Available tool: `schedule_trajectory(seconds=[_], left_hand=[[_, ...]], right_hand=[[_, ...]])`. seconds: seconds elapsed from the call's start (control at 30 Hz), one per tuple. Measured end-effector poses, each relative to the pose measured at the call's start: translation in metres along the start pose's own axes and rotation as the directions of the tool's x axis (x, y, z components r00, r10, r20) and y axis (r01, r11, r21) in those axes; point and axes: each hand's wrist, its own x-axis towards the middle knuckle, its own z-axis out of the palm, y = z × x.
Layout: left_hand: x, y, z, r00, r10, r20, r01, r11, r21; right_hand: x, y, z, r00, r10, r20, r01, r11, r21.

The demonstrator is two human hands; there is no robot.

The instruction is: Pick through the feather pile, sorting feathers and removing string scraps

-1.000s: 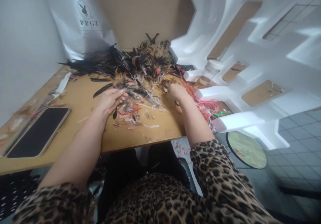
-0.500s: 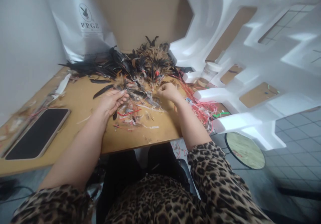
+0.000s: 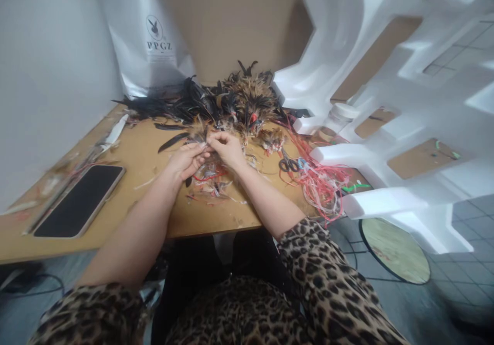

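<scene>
Brown feather tuft (image 3: 199,128) over table (image 3: 135,193); left hand (image 3: 187,161) apparently pinches its base, right hand (image 3: 228,151) alongside, fingertips pressed together, contents unclear. Step seems fine two-handed fingerwork; next move calls for steady pinch. Scissors (image 3: 288,165) rightward

Table (image 3: 142,208): left hand (image 3: 189,160) pinching brown feather tuft (image 3: 199,128), right hand (image 3: 226,147) meeting it. Phone (image 3: 79,201), near left edge. Feather pile (image 3: 247,95), along back edge. Scissors (image 3: 288,164) beside pink strings (image 3: 320,183), towards front right corner.
</scene>
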Motion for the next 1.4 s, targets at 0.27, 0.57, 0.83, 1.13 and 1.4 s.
schedule_trajectory(seconds=[0.27, 0.57, 0.83, 1.13, 1.4], left_hand=[[0.000, 0.000, 0.001, 1.000, -0.012, -0.012, 0.013, 1.000, 0.016], [-0.002, 0.000, 0.002, 0.996, 0.086, -0.033, -0.075, 0.965, 0.250], [-0.005, -0.002, 0.006, 0.996, 0.089, 0.013, -0.088, 0.929, 0.360], [-0.004, -0.002, 0.005, 0.996, 0.085, 0.015, -0.085, 0.932, 0.351], [-0.004, 0.000, 0.004, 0.993, 0.107, -0.040, -0.085, 0.927, 0.366]], right_hand=[[-0.002, 0.004, -0.003, 0.967, -0.255, -0.032, 0.231, 0.917, -0.325], [-0.004, 0.005, -0.004, 0.985, -0.154, -0.072, 0.125, 0.942, -0.312], [-0.007, 0.003, 0.000, 0.995, 0.061, -0.078, -0.055, 0.995, 0.077], [-0.008, 0.007, 0.003, 0.986, 0.132, -0.100, -0.115, 0.981, 0.159], [0.003, -0.028, -0.055, 0.998, 0.059, -0.039, -0.065, 0.976, -0.209]])
